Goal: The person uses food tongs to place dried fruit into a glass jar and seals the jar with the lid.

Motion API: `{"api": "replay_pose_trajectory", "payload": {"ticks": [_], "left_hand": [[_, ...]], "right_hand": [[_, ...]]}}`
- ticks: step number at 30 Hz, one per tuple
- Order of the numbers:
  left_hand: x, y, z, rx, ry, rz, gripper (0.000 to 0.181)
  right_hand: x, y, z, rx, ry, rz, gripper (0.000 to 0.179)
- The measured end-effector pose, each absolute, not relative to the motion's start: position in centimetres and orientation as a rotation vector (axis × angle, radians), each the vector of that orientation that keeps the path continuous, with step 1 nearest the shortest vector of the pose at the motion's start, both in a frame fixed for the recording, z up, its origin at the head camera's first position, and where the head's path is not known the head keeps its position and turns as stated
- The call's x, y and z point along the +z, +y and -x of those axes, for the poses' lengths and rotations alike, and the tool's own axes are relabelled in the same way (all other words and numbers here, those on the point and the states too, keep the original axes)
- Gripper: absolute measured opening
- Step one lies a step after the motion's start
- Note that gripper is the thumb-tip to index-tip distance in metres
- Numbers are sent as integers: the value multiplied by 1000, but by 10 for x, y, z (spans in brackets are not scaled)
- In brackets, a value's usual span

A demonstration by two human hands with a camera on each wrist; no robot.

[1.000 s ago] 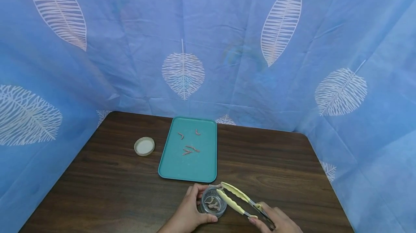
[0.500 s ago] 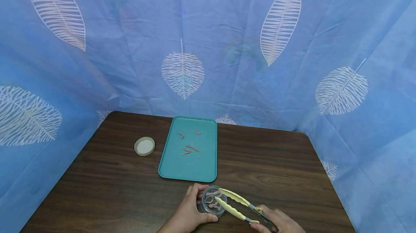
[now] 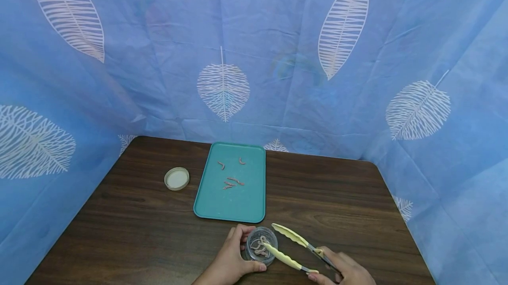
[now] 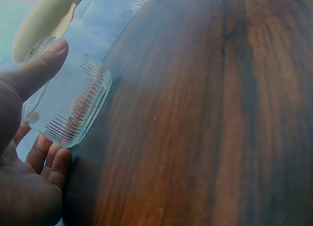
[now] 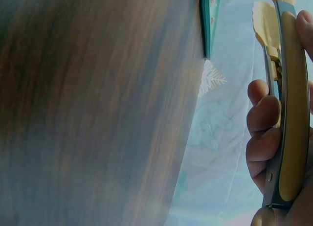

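A clear jar (image 3: 270,259) stands at the table's near side, with several thin pinkish curled strips (image 3: 259,252) inside. My left hand (image 3: 230,258) grips the jar from its left, thumb in front and fingers behind. In the left wrist view the thumb lies along the wall of the tilted-looking jar (image 4: 63,94). My right hand (image 3: 344,271) holds yellow-tipped tongs (image 3: 283,258), their arms spread apart. One tip reaches over the jar's mouth, the other stands off beyond the rim with nothing between them. In the right wrist view, fingers (image 5: 264,116) curl round the tongs' handle (image 5: 293,118).
Beyond the jar lies a teal tray (image 3: 230,208) with several pinkish strips (image 3: 234,182) scattered on its far half. Left of the tray sits a round lid (image 3: 176,179), pale inside. The dark wooden table (image 3: 337,201) is backed by a blue leaf-print cloth (image 3: 278,99).
The tongs first carried a strip at the jar's far rim, then dipped over the mouth. Now they are spread wider, and that strip lies in the jar. My left hand stays still.
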State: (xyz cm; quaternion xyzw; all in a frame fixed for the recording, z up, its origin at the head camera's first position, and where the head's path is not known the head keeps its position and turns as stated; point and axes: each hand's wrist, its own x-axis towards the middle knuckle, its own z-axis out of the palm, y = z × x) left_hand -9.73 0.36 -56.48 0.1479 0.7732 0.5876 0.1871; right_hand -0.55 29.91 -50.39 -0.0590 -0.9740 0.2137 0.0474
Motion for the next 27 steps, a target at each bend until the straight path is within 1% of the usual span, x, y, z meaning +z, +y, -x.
{"api": "replay_pose_trajectory", "payload": {"ticks": [5, 9, 17, 24, 27], "left_hand": [[-565, 3, 98, 1660, 2170, -420, 83], [-565, 3, 98, 1673, 2165, -432, 83], [-563, 2, 96, 1667, 2180, -433, 83], [-564, 3, 97, 1672, 2175, -431, 83], [-564, 3, 97, 1675, 2169, -428, 83]], "right_hand": [[-505, 301, 11, 613, -3015, 230, 82], [-505, 300, 13, 589, -3021, 247, 97], [-501, 296, 23, 692, -3013, 307, 103], [-495, 292, 32, 834, -2992, 318, 98], [-494, 291, 36, 880, -2998, 314, 99]]}}
